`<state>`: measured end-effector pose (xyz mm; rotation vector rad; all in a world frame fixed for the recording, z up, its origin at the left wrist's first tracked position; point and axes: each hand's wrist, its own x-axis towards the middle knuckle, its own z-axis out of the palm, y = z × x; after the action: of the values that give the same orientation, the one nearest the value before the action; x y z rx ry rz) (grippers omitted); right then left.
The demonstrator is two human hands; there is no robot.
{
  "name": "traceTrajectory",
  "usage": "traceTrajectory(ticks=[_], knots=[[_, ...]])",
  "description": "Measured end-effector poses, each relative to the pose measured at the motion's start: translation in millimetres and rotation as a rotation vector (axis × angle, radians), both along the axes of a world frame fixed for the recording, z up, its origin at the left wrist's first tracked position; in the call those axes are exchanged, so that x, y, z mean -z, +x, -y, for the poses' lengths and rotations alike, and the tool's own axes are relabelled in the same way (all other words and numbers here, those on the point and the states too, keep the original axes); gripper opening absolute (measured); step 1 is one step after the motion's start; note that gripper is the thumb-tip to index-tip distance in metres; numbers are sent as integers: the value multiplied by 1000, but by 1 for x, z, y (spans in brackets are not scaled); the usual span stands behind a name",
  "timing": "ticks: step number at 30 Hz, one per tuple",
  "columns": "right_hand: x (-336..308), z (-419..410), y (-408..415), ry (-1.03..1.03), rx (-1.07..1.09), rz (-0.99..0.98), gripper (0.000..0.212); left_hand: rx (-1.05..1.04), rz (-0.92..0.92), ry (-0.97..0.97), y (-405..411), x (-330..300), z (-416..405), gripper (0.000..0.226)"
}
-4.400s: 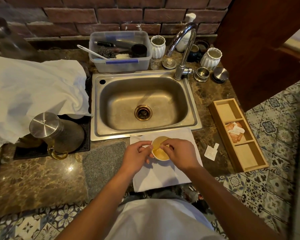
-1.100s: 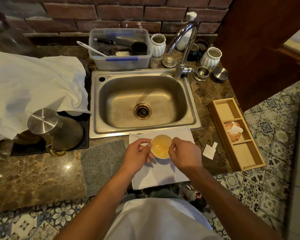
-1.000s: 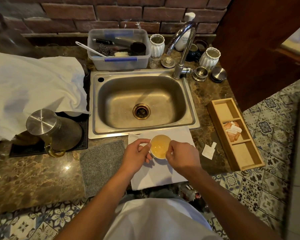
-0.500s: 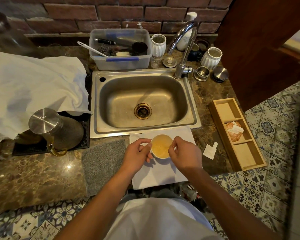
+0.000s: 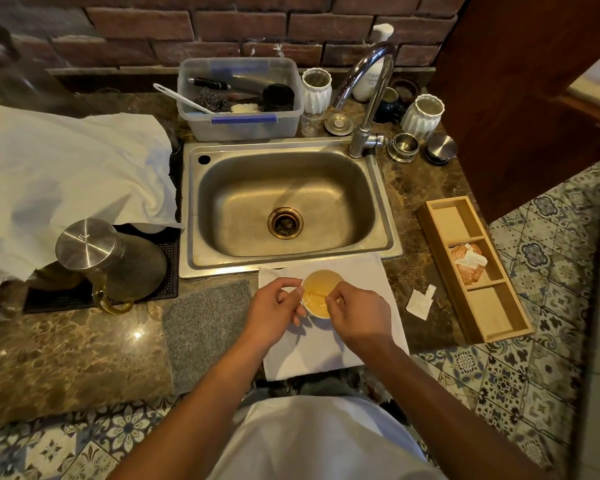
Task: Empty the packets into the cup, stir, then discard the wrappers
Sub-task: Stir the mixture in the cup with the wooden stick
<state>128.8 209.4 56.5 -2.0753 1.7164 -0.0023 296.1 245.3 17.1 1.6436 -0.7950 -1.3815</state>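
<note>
At the counter's near edge, the cup [image 5: 321,293] of amber liquid stands on a white napkin [image 5: 326,344]. Left hand [image 5: 274,311] grips its rim; right hand [image 5: 359,318] pinches something thin over the liquid, too small to tell what. Right of the napkin lies a torn wrapper [image 5: 419,301], then a wooden tray [image 5: 473,268] holding packets [image 5: 468,263]. Beyond, the sink [image 5: 286,206].

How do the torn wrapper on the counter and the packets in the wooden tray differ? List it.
The torn wrapper is plain white; the packets are mostly orange. The wrapper lies alone on the bare counter; the packets sit piled in the middle compartment of the wooden tray. Both are small, flat paper sachets to the right of the cup.
</note>
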Motion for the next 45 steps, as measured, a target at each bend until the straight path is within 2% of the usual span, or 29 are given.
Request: traceTrajectory(ticks=[4, 9, 14, 19, 27, 34, 38, 45], knots=[[-3, -2, -6, 59, -15, -2, 27, -8, -4, 3, 0, 1, 0, 15], [-10, 7, -13, 26, -11, -51, 23, -2, -1, 3, 0, 0, 2, 14], [-11, 9, -5, -66, -48, -111, 28, -8, -1, 14, 1, 1, 1, 15], [-10, 6, 7, -14, -31, -74, 34, -2, -8, 6, 1, -2, 0, 14], [-13, 2, 6, 35, -93, -92, 31, 12, -2, 10, 1, -2, 1, 14], [-17, 13, -2, -28, -73, -146, 26, 4, -13, 8, 2, -2, 1, 14], [-17, 17, 1, -59, -38, -103, 25, 8, -7, 9, 1, -3, 1, 14], [-13, 10, 10, 2, -15, -27, 31, 16, -7, 10, 3, -2, 1, 15]])
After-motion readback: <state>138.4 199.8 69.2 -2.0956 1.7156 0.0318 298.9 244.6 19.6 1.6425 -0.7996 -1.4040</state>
